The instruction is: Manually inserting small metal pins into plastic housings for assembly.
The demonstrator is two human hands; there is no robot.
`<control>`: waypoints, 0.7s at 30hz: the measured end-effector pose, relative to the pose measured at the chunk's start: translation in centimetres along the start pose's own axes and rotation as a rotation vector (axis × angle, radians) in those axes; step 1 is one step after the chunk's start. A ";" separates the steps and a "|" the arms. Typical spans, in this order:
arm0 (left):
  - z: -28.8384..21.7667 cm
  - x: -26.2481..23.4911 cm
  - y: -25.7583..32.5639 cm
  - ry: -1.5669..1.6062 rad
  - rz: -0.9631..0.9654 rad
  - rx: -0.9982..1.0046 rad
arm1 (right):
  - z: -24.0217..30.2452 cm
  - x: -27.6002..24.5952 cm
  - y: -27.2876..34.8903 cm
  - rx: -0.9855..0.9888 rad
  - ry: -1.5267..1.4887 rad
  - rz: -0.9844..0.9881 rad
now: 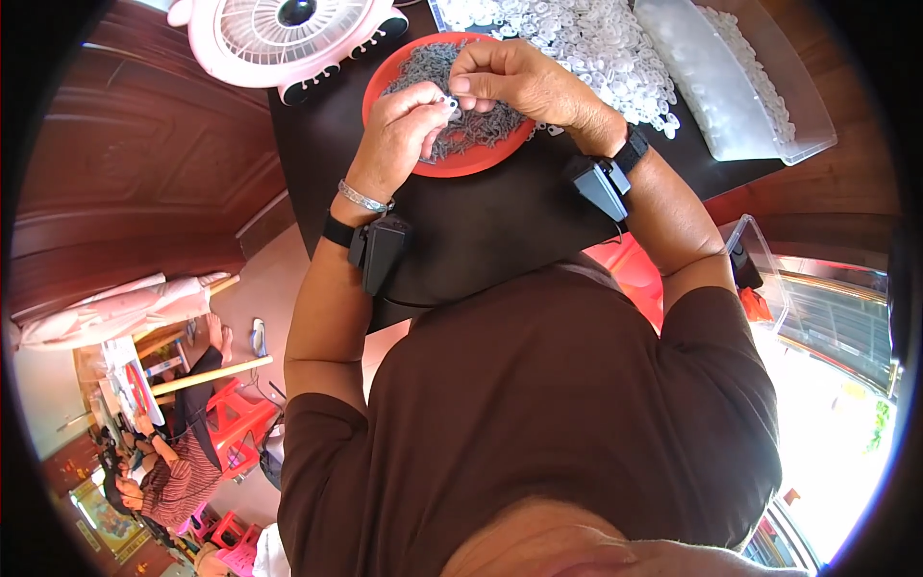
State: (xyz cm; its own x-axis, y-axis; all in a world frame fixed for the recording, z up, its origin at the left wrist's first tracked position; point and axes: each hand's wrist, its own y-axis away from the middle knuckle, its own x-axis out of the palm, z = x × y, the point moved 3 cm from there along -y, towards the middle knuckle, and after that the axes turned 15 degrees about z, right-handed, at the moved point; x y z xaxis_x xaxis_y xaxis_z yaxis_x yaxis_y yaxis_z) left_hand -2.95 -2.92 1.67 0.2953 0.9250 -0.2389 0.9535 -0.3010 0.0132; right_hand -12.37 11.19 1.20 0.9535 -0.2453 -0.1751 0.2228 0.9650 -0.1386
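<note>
My left hand (402,135) and my right hand (524,85) meet over a red round plate (471,163) heaped with small grey metal pieces (437,67). Between their fingertips sits a small white ring-shaped part (450,100), pinched from both sides. A silver bracelet and a black wrist device are on my left wrist. Another black device is strapped to my right wrist.
A pile of small white round parts (586,43) lies on the black table (481,231) beyond the plate. A clear plastic bin (760,125) stands at the right, a pink fan (279,43) at the back left. Another person sits on the floor at lower left.
</note>
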 end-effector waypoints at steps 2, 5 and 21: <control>0.1 0.0 0.0 -0.005 0.001 -0.012 | 0.2 0.1 0.0 0.017 0.021 0.009; 0.3 0.0 -0.1 0.016 0.014 0.007 | 0.1 0.2 0.0 0.032 0.055 0.027; 0.1 1.3 0.1 0.158 -0.021 -0.033 | 1.1 1.0 0.1 -0.014 0.480 -0.166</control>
State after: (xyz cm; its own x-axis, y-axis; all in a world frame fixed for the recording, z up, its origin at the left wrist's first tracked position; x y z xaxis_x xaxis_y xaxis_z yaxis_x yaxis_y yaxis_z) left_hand -2.50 -1.79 1.29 0.2783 0.9569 -0.0835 0.9603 -0.2756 0.0422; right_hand -11.19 11.11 2.06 0.7042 -0.4136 -0.5771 0.3578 0.9088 -0.2146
